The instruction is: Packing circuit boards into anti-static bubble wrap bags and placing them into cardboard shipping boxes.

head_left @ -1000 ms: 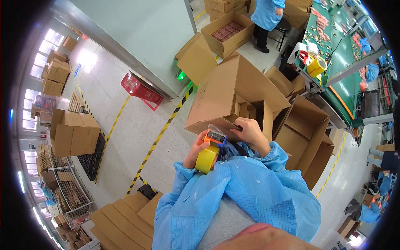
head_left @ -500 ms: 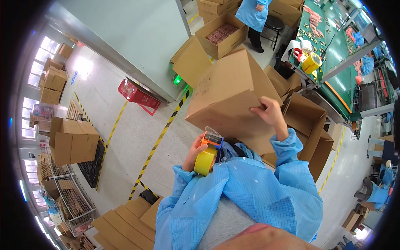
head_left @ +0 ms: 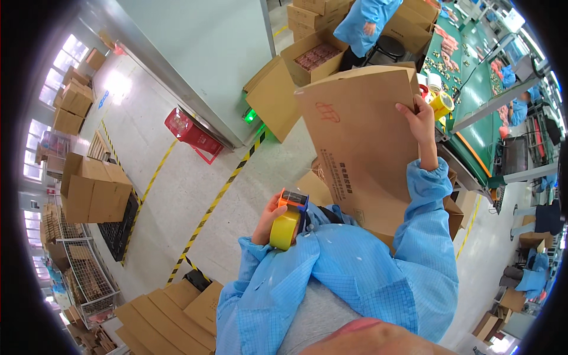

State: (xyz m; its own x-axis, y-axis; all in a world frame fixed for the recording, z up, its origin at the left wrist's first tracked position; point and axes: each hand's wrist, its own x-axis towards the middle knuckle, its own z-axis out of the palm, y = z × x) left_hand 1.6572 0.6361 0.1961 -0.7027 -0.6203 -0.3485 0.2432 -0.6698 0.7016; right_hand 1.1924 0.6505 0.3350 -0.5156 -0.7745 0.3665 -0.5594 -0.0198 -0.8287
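Observation:
My left hand (head_left: 267, 218) is closed around a tape dispenser (head_left: 294, 200), an orange and blue frame carrying a roll of yellow tape (head_left: 284, 229). It is held close in front of my blue smock. With my right hand (head_left: 421, 125) I grip the right-hand edge of a large brown cardboard box (head_left: 361, 142), thumb on the face toward me and the other fingers behind it. That broad face stands nearly upright, with a red handwritten mark near its upper left and dark print lower down. The box's far side is hidden.
A green workbench (head_left: 467, 127) with rolls of tape runs along the right. A co-worker in a blue smock (head_left: 362, 29) stands beyond, near a stool (head_left: 390, 47) and an open carton (head_left: 313, 62). Flattened cardboard (head_left: 171, 313) lies at lower left; a red sign (head_left: 192, 133) stands left.
My right hand has moved up and to the right with the box, which has turned so its marked face is toward me. The tape dispenser has shifted slightly left and down.

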